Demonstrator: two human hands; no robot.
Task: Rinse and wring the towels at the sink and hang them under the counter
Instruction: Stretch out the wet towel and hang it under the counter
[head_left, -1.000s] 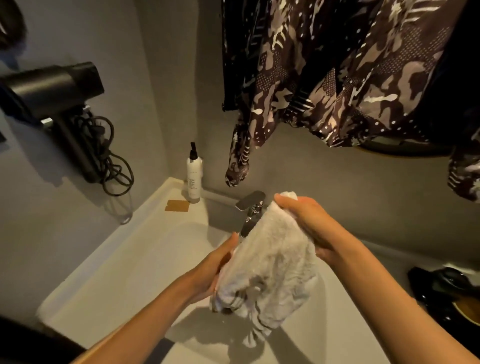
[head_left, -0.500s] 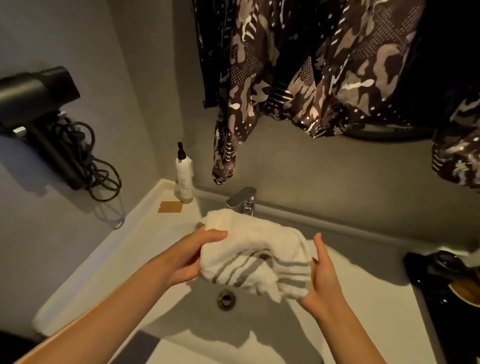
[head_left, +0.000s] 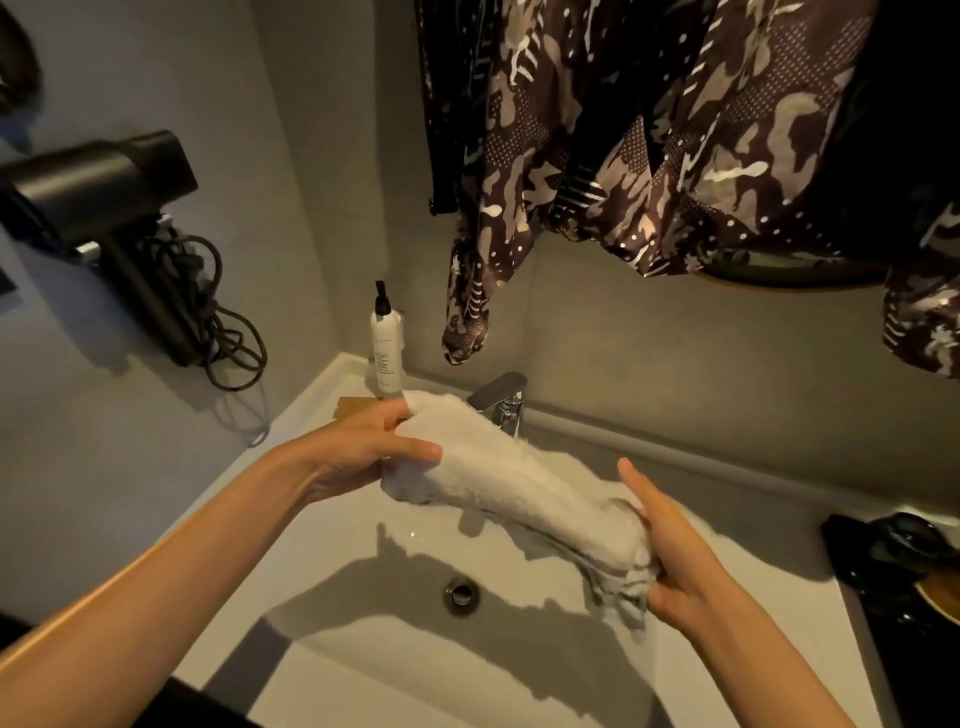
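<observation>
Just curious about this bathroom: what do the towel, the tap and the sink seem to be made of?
The towel looks like white terry cloth: fuzzy, looped surface, soft folds. The tap seems polished or chromed metal: bright, mirror-like glints. The sink looks like smooth white ceramic or a moulded resin; the slight sheen leaves that open.

You have two hands (head_left: 519, 514), one towel (head_left: 519, 488), one tap (head_left: 501, 402), one bottle (head_left: 387, 348), one hairdryer (head_left: 98, 192), one drain (head_left: 461, 594).

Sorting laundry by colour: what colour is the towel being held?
White towel, clearest in the head view.
</observation>
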